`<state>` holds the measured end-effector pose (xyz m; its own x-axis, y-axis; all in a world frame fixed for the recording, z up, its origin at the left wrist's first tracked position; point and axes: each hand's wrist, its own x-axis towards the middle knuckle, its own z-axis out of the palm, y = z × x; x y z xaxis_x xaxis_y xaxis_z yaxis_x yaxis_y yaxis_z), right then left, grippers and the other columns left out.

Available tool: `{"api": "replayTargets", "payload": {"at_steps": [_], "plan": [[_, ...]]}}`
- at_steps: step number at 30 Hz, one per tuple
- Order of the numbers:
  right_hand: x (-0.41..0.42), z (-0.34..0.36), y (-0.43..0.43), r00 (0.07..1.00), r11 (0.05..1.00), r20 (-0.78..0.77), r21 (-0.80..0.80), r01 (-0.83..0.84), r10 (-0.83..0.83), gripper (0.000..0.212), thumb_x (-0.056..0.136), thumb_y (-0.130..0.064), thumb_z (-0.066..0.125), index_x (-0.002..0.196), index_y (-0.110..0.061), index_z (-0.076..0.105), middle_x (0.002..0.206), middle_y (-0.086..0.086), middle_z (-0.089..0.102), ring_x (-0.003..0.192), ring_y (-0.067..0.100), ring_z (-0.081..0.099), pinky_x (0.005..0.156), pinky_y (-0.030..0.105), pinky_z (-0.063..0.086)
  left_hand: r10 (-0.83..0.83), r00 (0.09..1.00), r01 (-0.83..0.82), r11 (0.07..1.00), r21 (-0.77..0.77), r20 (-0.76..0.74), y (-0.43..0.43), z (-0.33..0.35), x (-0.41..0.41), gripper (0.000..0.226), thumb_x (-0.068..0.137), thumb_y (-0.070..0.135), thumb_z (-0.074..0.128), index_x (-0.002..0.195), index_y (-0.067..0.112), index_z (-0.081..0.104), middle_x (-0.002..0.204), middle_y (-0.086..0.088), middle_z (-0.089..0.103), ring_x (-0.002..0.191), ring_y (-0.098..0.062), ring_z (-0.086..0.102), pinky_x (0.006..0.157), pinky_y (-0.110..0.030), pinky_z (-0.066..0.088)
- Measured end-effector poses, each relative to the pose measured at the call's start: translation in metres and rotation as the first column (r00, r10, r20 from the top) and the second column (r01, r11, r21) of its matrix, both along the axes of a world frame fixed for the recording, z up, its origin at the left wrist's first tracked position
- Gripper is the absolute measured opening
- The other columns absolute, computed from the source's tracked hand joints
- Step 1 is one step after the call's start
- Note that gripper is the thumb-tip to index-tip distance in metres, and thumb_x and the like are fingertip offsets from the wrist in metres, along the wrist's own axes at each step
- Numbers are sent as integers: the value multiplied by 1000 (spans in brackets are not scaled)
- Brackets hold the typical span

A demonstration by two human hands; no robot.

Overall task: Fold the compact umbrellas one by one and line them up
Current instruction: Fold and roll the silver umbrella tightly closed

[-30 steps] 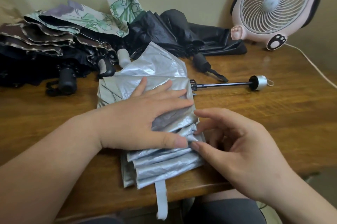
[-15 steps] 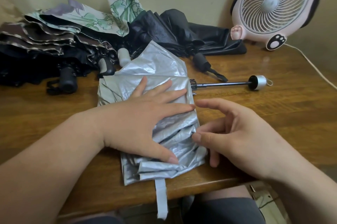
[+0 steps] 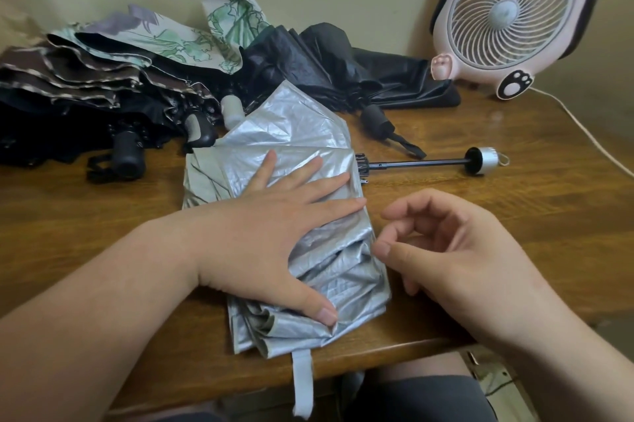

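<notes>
So that the pleats would not spring apart, I pressed my left hand (image 3: 271,236) flat on the silver umbrella (image 3: 308,133) at the near edge of the bench (image 3: 549,202), my right hand (image 3: 456,256) loosely curled and empty beside its right side.

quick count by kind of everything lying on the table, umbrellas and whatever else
umbrellas: 5, one per handle: silver handle, white handle, black handles
fan: 1
total: 6
</notes>
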<state>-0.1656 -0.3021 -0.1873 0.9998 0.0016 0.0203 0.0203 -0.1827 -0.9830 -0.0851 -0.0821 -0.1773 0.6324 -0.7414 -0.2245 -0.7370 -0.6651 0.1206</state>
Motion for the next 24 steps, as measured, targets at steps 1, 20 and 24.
{"api": "replayTargets", "payload": {"at_steps": [1, 20, 24], "plan": [[0, -1, 2, 1000, 1000, 17, -12, -16, 16, 28, 79, 1, 80, 101, -8, 65, 77, 10, 73, 49, 18, 56, 46, 22, 45, 1, 1000, -1, 1000, 1, 0, 0, 0, 0, 116, 65, 98, 48, 152, 60, -18, 159, 29, -35, 140, 3, -45, 118, -53, -29], [16, 4, -3, 983, 989, -123, -39, -143, 137, 44, 80, -3, 81, 115, -24, 64, 79, 13, 74, 47, 19, 52, 45, 24, 43, -12, 1000, 11, 999, 44, 10, -1, 1, -1, 113, 65, 99, 47, 150, 62, -18, 158, 28, -39, 137, 1, -49, 116, -53, -31], [11, 1, -11, 989, 989, -109, -92, -114, 104, 37, 82, 0, 79, 110, -21, 67, 76, 10, 72, 47, 20, 53, 44, 25, 43, -17, 1000, 17, 999, 40, 10, -1, 1, -4, 104, 71, 98, 42, 149, 64, -17, 158, 27, -39, 137, 0, -50, 115, -53, -32]]}}
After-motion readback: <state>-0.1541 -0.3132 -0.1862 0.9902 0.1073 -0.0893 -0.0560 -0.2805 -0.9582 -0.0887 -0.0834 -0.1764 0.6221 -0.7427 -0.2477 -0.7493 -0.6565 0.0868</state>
